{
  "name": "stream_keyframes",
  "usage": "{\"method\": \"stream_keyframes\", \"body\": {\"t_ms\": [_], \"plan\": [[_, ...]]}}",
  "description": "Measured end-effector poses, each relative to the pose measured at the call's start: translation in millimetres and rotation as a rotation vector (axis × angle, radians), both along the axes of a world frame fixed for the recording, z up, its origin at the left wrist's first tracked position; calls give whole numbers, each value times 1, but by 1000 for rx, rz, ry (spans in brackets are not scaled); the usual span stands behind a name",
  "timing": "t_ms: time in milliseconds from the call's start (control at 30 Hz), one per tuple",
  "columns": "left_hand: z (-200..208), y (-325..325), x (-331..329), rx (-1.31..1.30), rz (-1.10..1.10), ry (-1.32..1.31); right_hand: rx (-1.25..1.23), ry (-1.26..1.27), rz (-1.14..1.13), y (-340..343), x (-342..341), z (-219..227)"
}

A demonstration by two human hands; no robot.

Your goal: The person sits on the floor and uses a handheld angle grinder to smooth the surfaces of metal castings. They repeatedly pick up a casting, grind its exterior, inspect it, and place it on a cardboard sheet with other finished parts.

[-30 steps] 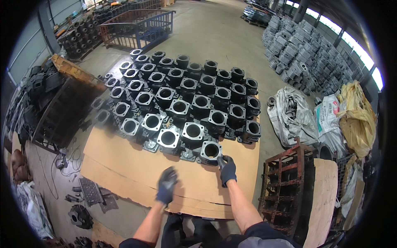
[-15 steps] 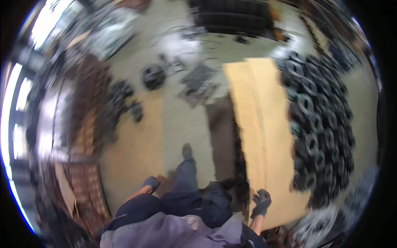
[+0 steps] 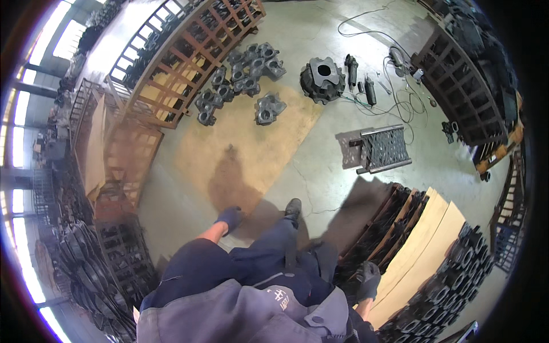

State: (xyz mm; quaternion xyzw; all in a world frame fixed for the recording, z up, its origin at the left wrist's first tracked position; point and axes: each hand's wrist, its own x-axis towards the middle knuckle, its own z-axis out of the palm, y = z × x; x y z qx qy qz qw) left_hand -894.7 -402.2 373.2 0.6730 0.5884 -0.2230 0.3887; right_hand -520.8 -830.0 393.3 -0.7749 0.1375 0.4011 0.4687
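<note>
My left hand [image 3: 230, 219], in a dark glove, hangs in front of my left thigh, above the floor; its fingers are too unclear to read. My right hand [image 3: 369, 280], in a grey glove, is beside the stack at my right, its fingers loosely bent and apart with nothing visible in them. That stack holds layered dark metal parts [image 3: 383, 226] with tan cardboard sheets [image 3: 413, 243] on top. Ring-shaped metal castings [image 3: 454, 281] sit in rows along the sheets' right side. Whether the right hand touches the stack cannot be told.
Several grey castings [image 3: 251, 64] and a lone one [image 3: 270, 108] sit on a tan floor sheet [image 3: 280, 148]. Beyond are a large round casting [image 3: 322, 80], handheld power tools [image 3: 351, 70], cables [image 3: 409, 106] and a metal stand [image 3: 386, 150]. Slatted crates [image 3: 177, 74] border the left.
My view has turned left, so the cardboard-topped stack now lies lower right and the castings on the floor sheet show clearly. Both hands stay low beside my body.
</note>
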Motion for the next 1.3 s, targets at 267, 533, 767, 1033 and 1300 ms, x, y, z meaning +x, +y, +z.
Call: {"method": "stream_keyframes", "body": {"t_ms": [267, 533, 767, 1033, 1300], "plan": [[-14, 100, 124, 102, 276, -170, -149, 121, 274, 102, 118, -32], [-67, 130, 182, 95, 439, -15, -298, -389, 1003, 307, 361, -59], [-92, 200, 230, 141, 571, -7, -175, -277, 622, 534, 476, -23], [-163, 388, 325, 335, 651, -183, -280, -250, 1118, 644, 449, -70], [-312, 520, 380, 258, 769, -142, -404, -224, 1280, 673, 526, -163]]}}
